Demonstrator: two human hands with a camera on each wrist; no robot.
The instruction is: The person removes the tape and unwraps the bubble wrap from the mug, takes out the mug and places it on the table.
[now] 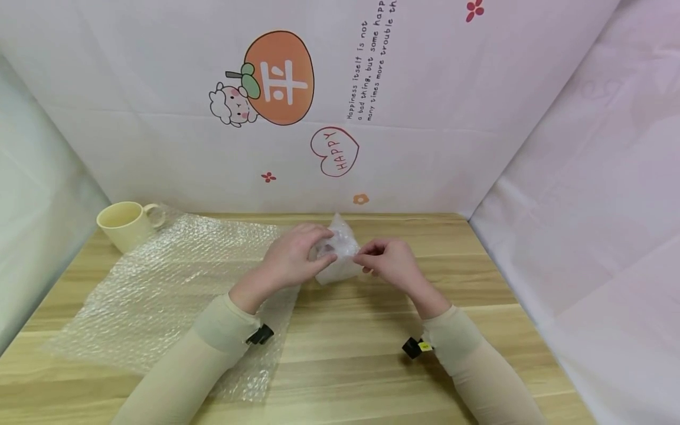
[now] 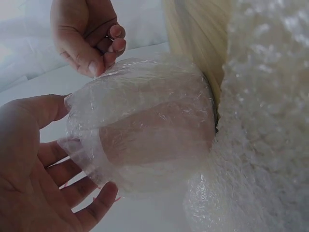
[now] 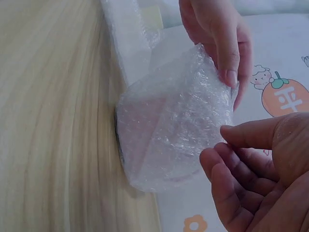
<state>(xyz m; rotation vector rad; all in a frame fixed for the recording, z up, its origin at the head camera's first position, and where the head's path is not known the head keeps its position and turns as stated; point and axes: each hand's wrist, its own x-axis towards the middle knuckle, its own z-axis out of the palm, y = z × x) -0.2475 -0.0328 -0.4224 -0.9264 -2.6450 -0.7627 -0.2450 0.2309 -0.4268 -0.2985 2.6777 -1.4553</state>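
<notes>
A pinkish, roughly cylindrical object wrapped in bubble wrap stands on the table near the back wall. My left hand holds its top from the left, thumb on one side and fingers spread round the other; the left wrist view shows the wrap's loose edge between them. From the right, my right hand pinches the edge of the bubble wrap between thumb and fingertips. Cloudy layers of wrap blur what is inside. A large flat sheet of bubble wrap lies under my left forearm.
At the back left stands a yellow mug, its handle beside the sheet's far corner. A printed white cloth rises behind the wooden table, with pale cloth walls at both sides.
</notes>
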